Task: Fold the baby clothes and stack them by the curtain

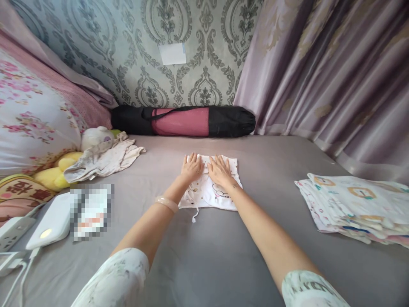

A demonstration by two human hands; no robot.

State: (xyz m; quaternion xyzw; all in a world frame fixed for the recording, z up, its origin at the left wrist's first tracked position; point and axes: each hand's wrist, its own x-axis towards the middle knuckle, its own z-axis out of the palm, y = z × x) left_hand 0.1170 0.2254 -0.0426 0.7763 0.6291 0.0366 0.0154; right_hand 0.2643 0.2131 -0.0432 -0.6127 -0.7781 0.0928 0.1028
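A small white printed garment (223, 199) with a tie string lies folded into a rough rectangle on the grey bed sheet (198, 256). My left hand (192, 166) rests palm down on its upper left part, fingers stretched forward. On the upper middle of the cloth, my right hand (220, 171) lies flat too, its fingers slightly spread. Neither hand grips anything. Parts of the garment's print are hidden under the hands. Its string hangs out past the near edge, onto the sheet.
At right sits a stack of folded printed cloths (361, 204). A rumpled garment (105, 157) lies at left beside yellow plush toys (54, 172). Nearer are a white power bank (53, 221) and a power strip (14, 232). A rolled mat (180, 121) lies along the wall.
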